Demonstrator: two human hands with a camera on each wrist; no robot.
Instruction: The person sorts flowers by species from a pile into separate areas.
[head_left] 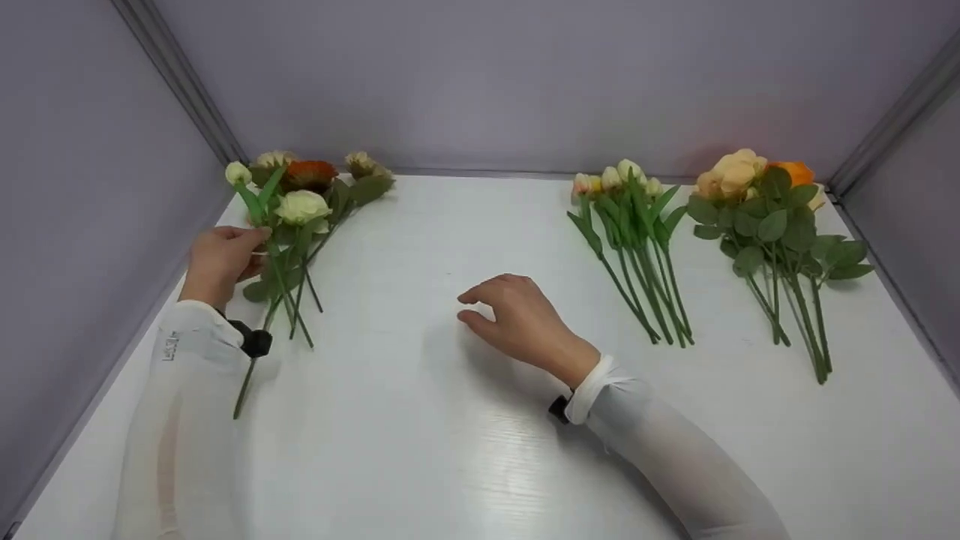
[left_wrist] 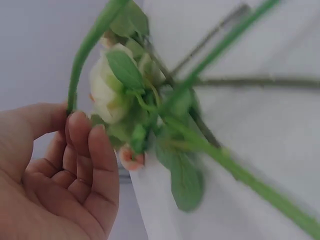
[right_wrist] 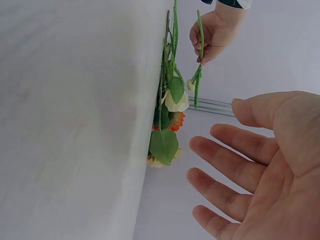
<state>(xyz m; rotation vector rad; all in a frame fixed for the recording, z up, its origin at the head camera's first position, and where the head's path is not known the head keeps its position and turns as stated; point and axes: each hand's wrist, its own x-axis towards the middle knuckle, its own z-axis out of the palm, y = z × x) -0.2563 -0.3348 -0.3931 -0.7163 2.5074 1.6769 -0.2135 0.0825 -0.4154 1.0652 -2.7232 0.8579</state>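
My left hand [head_left: 221, 259] pinches the green stem of a white tulip [head_left: 238, 174] between thumb and fingertips, above the left pile of flowers. In the left wrist view the pinched stem [left_wrist: 82, 60] runs up out of the frame. The pile beside that hand holds a cream-white flower [head_left: 302, 208], a red-orange flower [head_left: 311, 172] and pale blooms [head_left: 367, 166] with leafy stems. Over the middle of the table, my right hand [head_left: 517, 319] holds nothing, its fingers loosely bent and spread apart in the right wrist view.
A bunch of tulips [head_left: 637, 240] with pale buds lies right of centre. Farther right are peach and orange roses [head_left: 739, 176] with broad leaves. Pale panels [head_left: 525, 82] enclose the white table [head_left: 420, 420] at the back and sides.
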